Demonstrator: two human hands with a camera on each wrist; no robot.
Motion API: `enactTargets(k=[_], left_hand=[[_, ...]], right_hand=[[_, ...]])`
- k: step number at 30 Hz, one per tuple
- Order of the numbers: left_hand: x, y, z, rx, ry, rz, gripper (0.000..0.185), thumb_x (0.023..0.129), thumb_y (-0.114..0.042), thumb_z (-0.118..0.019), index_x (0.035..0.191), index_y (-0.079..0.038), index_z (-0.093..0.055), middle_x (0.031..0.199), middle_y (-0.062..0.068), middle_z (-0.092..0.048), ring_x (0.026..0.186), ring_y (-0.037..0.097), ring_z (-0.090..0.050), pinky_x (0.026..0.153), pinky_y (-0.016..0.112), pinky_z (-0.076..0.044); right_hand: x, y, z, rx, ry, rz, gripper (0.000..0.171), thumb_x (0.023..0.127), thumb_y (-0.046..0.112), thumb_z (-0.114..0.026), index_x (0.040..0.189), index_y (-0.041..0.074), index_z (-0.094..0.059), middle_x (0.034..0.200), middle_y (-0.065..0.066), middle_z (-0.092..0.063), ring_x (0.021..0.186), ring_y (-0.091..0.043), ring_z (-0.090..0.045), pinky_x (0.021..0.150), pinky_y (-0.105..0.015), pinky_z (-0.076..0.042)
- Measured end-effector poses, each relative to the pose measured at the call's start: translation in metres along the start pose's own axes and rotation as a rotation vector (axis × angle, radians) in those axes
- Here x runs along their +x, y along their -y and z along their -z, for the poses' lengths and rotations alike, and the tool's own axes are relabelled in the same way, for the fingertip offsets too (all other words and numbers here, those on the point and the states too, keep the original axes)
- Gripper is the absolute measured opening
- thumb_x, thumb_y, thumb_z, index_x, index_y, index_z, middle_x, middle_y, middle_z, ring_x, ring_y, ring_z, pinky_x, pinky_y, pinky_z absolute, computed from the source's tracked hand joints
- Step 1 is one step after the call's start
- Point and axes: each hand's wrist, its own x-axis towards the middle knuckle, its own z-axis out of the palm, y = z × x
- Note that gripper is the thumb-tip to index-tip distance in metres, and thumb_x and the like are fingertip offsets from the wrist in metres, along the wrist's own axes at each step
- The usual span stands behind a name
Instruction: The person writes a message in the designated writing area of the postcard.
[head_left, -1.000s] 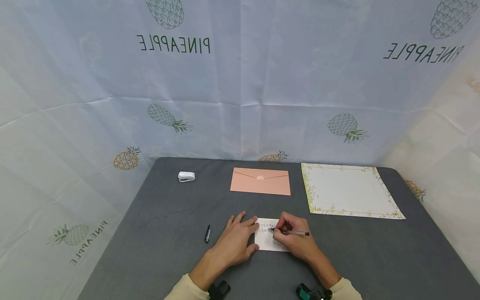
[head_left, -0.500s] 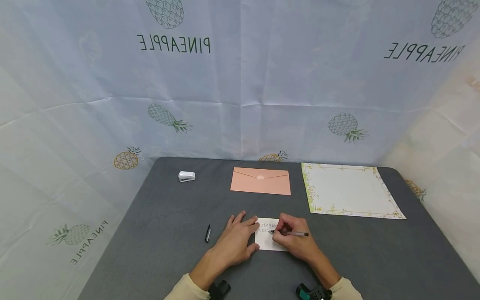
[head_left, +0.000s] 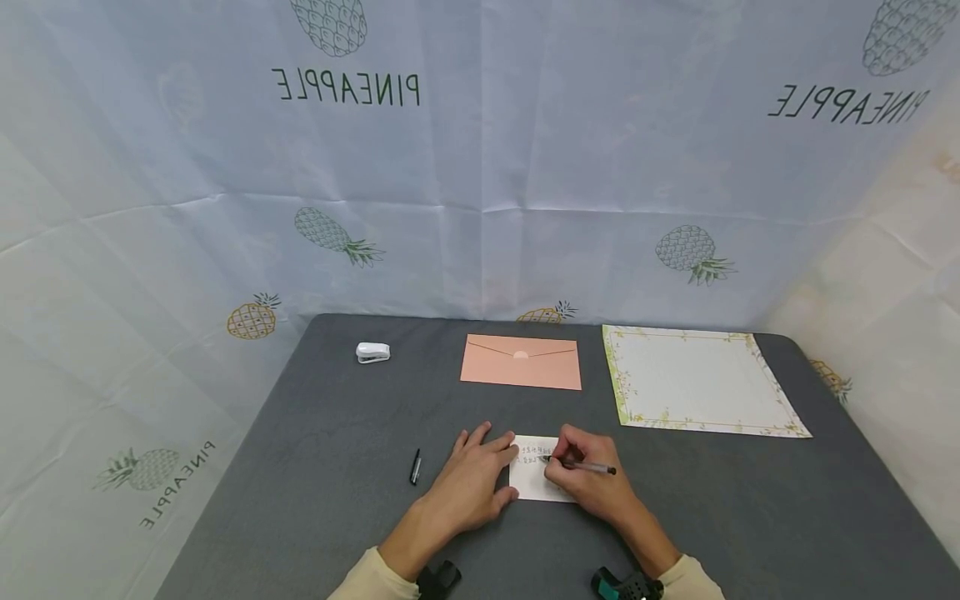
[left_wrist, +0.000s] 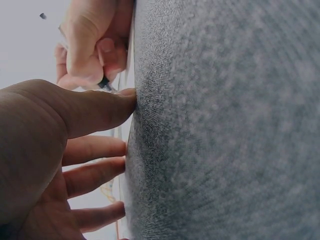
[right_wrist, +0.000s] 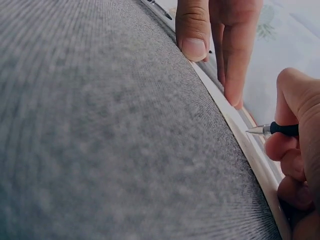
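A small white card (head_left: 531, 481) with lines of handwriting lies at the front middle of the dark table. My right hand (head_left: 592, 475) pinches a black pen (head_left: 597, 467), its tip at the writing on the card; in the right wrist view the pen (right_wrist: 283, 129) shows its clear pointed tip right at the paper. On the card's left edge rests my left hand (head_left: 471, 479), fingers spread, thumb and fingertips touching the card. The left wrist view shows the left thumb (left_wrist: 100, 111) pressing down at the card's near edge. The card's right part is hidden under the right hand.
A black pen cap (head_left: 416, 467) lies left of the left hand. Farther back are a white stapler (head_left: 372, 352), a pink envelope (head_left: 521, 372) and a large sheet with a floral border (head_left: 697, 383). A pineapple-print curtain (head_left: 480, 167) hangs behind the table (head_left: 337, 433).
The pen tip has shifted slightly over the card in small writing motions, and a few more strokes show in the second line. The left hand has stayed in place.
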Motion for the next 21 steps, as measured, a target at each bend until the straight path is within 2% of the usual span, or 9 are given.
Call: enactTargets(k=[21], left_hand=[[0.0007,0.0003,0.0007,-0.004,0.009,0.007,0.061,0.093,-0.034,-0.089,0.147,-0.012,-0.071,0.161,0.004,-0.062,0.157,0.042,-0.047,0.125,0.070,-0.039]], right_hand=[[0.0009,0.0017,0.0016,0.002,0.022,-0.017,0.039,0.076,-0.006,-0.077,0.074,0.029,-0.061,0.064,0.017,-0.053,0.055,0.003,-0.043,0.052,-0.017,-0.032]])
